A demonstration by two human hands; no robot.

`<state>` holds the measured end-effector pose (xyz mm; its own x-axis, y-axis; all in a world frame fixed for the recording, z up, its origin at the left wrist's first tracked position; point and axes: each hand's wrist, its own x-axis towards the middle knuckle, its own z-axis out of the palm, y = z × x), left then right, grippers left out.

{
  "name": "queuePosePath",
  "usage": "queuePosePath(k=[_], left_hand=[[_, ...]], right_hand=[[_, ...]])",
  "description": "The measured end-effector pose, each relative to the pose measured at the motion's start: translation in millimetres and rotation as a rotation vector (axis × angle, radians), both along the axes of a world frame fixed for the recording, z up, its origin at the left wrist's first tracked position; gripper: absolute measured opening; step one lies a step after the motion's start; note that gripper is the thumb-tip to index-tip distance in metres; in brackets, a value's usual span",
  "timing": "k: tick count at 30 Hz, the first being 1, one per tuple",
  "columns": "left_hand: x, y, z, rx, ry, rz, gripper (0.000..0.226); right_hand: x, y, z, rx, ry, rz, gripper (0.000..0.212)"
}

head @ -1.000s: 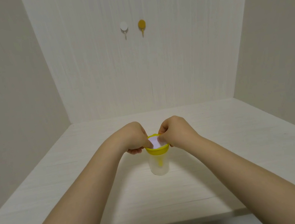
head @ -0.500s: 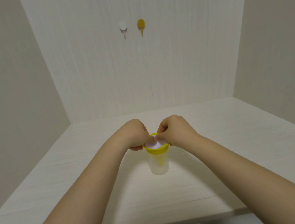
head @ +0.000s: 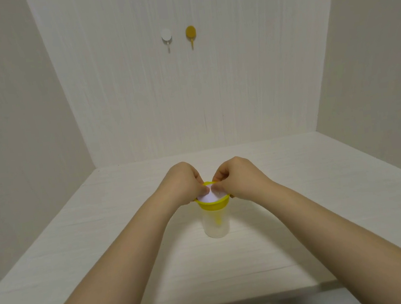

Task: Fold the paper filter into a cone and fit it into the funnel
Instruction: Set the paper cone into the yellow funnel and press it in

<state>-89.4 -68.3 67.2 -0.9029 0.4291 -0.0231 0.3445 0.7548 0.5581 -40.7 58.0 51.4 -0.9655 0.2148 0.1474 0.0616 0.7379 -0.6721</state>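
Both hands, left hand (head: 184, 183) and right hand (head: 239, 177), pinch the white paper filter (head: 209, 198) with curled fingertips. It sits inside the yellow plastic funnel (head: 213, 203), atop a translucent plastic cup (head: 215, 223) on the white table (head: 300, 190).

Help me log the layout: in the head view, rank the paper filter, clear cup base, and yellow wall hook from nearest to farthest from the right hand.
1. paper filter, under the right hand fingertips.
2. clear cup base, below on the table.
3. yellow wall hook, high on the back wall.
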Motion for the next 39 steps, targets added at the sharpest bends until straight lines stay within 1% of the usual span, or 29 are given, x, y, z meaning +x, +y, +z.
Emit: queuePosePath(k=[4, 7, 9, 10, 13, 16, 23, 28, 31, 34, 37, 39], left_hand=[[3, 0, -1, -0.015, 0.005, 0.024, 0.011], [4, -1, -3, -0.017, 0.000, 0.042, 0.006], [4, -1, -4, 0.002, 0.007, 0.058, 0.003], [3, -1, -6, 0.017, 0.019, 0.060, 0.009], [3, -2, -9, 0.050, 0.042, 0.058, 0.023], [4, -2, -10, 0.052, 0.065, 0.058, 0.023], [7, -1, -11, -0.010, 0.131, 0.065, 0.021], [8, 1, -10, -0.134, 0.177, 0.031, 0.014], [10, 1, -9, -0.173, 0.179, 0.006, 0.026], [12, 0, -8, -0.183, 0.161, -0.003, 0.030], [12, -1, -8, -0.189, 0.149, -0.006, 0.027], [12, 0, -8, -0.205, 0.158, -0.006, 0.019]], right_hand=[[7, 1, 2, -0.056, -0.089, -0.011, 0.013], [7, 3, 1, -0.063, -0.106, -0.040, 0.013], [7, 3, 1, -0.070, -0.109, -0.055, 0.008], [7, 4, 2, -0.072, -0.109, -0.061, 0.006], [7, 5, 3, -0.073, -0.103, -0.069, 0.009], [7, 4, 6, -0.058, -0.098, -0.065, 0.008], [6, 2, 7, -0.001, -0.137, -0.067, 0.009], [2, 2, 6, 0.022, -0.130, -0.074, 0.017], [2, 2, 4, 0.028, -0.113, -0.062, 0.014], [2, 2, 4, 0.039, -0.094, -0.054, 0.011], [3, 1, 4, 0.038, -0.076, -0.045, 0.012], [3, 0, 4, 0.036, -0.065, -0.039, 0.013]])
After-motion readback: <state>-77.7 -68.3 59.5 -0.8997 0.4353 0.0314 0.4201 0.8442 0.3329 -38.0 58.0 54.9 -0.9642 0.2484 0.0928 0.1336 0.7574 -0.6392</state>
